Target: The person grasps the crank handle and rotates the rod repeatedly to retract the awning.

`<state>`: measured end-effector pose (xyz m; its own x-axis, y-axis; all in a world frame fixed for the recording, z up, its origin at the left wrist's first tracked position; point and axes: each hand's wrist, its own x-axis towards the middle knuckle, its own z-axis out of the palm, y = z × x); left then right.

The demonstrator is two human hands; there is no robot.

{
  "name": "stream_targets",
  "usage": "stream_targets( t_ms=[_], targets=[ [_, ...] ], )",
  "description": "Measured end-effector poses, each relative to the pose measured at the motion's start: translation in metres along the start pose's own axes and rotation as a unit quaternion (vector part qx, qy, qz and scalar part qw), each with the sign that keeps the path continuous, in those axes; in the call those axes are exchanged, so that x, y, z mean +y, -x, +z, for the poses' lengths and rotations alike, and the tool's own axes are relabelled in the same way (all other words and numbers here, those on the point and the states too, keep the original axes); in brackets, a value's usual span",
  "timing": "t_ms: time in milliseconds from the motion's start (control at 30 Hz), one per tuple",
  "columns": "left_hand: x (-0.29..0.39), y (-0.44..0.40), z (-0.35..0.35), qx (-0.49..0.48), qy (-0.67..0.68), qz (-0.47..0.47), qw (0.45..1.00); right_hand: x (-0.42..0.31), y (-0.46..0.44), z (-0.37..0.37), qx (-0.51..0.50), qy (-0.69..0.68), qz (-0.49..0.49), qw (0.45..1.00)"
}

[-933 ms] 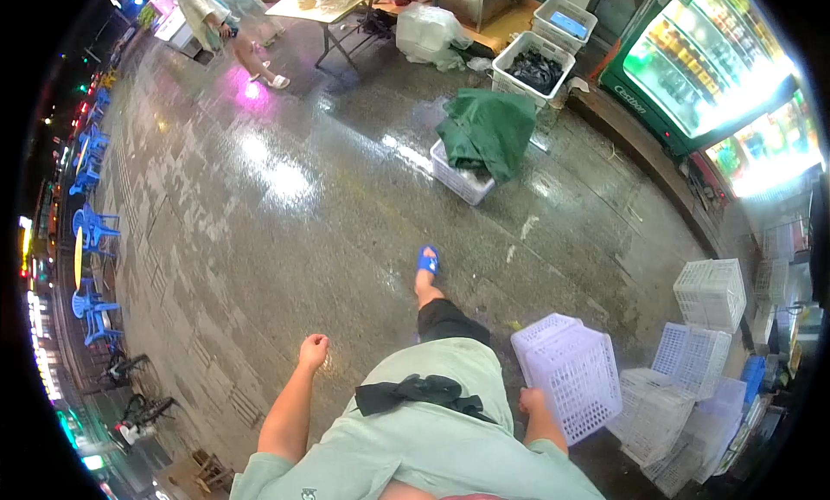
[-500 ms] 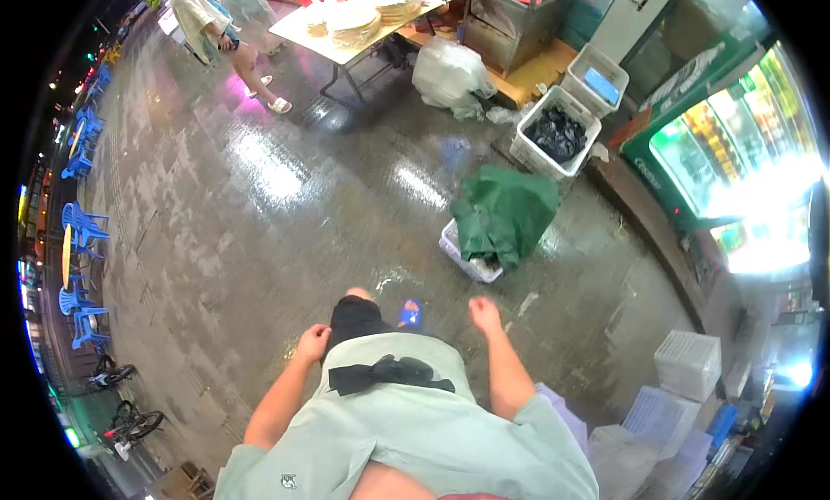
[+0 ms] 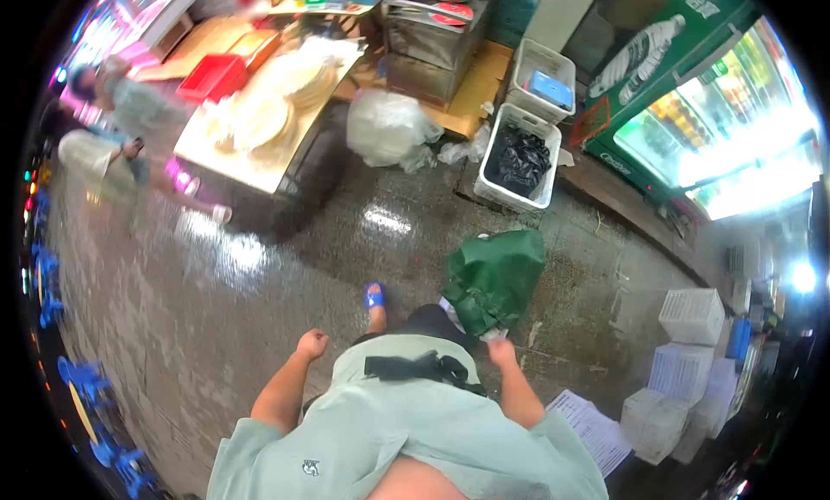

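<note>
My left hand (image 3: 313, 344) hangs in front of my left side, its fingers curled in, with nothing visible in it. My right hand (image 3: 501, 351) is also loosely closed, and no held object shows. Just ahead of it is a green plastic bag or sheet (image 3: 497, 279), draped over a low pale basket (image 3: 450, 312) on the floor. A small whitish bit shows between that hand and the green sheet; whether they touch, I cannot tell. One of my feet, in a blue slipper (image 3: 374, 296), is stepped forward.
Ahead stands a table (image 3: 275, 178) with stacked pale rounds and a red tray (image 3: 213, 78). White crates (image 3: 553, 184) and a clear plastic bag (image 3: 387, 130) lie right of it, beside a lit drinks fridge (image 3: 631, 167). Crates (image 3: 692, 317) are piled at right. Two people stand left. The floor is wet.
I have stepped forward and the view has turned left. The table, crates and green-covered basket are closer, and my right hand is now beside the basket. The other foot is forward.
</note>
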<state>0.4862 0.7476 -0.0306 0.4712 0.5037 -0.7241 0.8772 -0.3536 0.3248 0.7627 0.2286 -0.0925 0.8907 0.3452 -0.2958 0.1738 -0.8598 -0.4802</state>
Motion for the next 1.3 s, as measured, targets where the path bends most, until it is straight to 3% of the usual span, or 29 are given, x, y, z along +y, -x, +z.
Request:
stream_targets(
  t_ms=[33, 100, 167, 233, 333, 433, 500, 633, 700, 767, 800, 867, 967, 1100, 1167, 1233, 1300],
  targets=[
    [0.018, -0.024, -0.019, 0.054, -0.011, 0.071, 0.996, -0.012, 0.017, -0.025, -0.126, -0.005, 0.154, 0.98],
    [0.051, -0.081, -0.071, 0.066, 0.013, 0.082, 0.994, 0.0, 0.059, -0.006, -0.137, -0.038, 0.236, 0.961],
    [0.112, -0.123, -0.12, 0.103, 0.029, 0.093, 0.99, 0.004, 0.077, 0.014, -0.125, -0.13, 0.363, 0.914],
    [0.152, -0.177, -0.147, 0.087, 0.048, 0.093, 0.991, -0.034, 0.072, 0.005, -0.08, -0.274, 0.474, 0.833],
    [0.243, -0.222, -0.177, 0.067, 0.06, 0.088, 0.992, -0.044, 0.032, 0.035, -0.054, -0.359, 0.577, 0.732],
    [0.327, -0.253, -0.191, -0.001, 0.077, 0.109, 0.991, 0.02, -0.039, 0.126, -0.047, -0.354, 0.438, 0.825],
    [0.394, -0.254, -0.196, -0.041, -0.011, 0.144, 0.989, -0.04, -0.14, 0.045, -0.043, -0.162, 0.322, 0.932],
    [0.489, -0.289, -0.198, -0.118, -0.198, 0.214, 0.949, -0.082, -0.348, -0.076, 0.05, -0.173, 0.303, 0.936],
    [0.562, -0.289, -0.222, -0.137, -0.171, 0.214, 0.952, -0.102, -0.448, -0.143, 0.122, -0.229, 0.232, 0.938],
    [0.617, -0.311, -0.226, -0.06, -0.09, 0.324, 0.94, -0.109, -0.532, -0.216, 0.194, -0.226, 0.169, 0.94],
    [0.642, -0.32, -0.232, -0.002, -0.049, 0.347, 0.937, -0.117, -0.568, -0.247, 0.209, -0.225, 0.173, 0.936],
    [0.71, -0.322, -0.249, 0.027, 0.06, 0.285, 0.956, -0.129, -0.631, -0.304, 0.22, -0.225, 0.193, 0.929],
    [0.769, -0.356, -0.26, 0.067, 0.086, 0.321, 0.941, -0.154, -0.703, -0.362, 0.218, -0.227, 0.193, 0.929],
    [0.859, -0.402, -0.283, 0.04, 0.15, 0.324, 0.933, -0.183, -0.787, -0.389, 0.254, -0.289, 0.105, 0.917],
    [0.902, -0.445, -0.287, 0.076, 0.13, 0.396, 0.906, -0.18, -0.839, -0.398, 0.236, -0.36, 0.033, 0.902],
    [0.973, -0.468, -0.309, 0.003, 0.213, 0.4, 0.892, -0.218, -0.884, -0.455, 0.277, -0.285, 0.021, 0.917],
    [1.054, -0.488, -0.33, -0.056, 0.309, 0.41, 0.856, -0.205, -0.965, -0.494, 0.265, -0.331, 0.026, 0.905]
  ],
)
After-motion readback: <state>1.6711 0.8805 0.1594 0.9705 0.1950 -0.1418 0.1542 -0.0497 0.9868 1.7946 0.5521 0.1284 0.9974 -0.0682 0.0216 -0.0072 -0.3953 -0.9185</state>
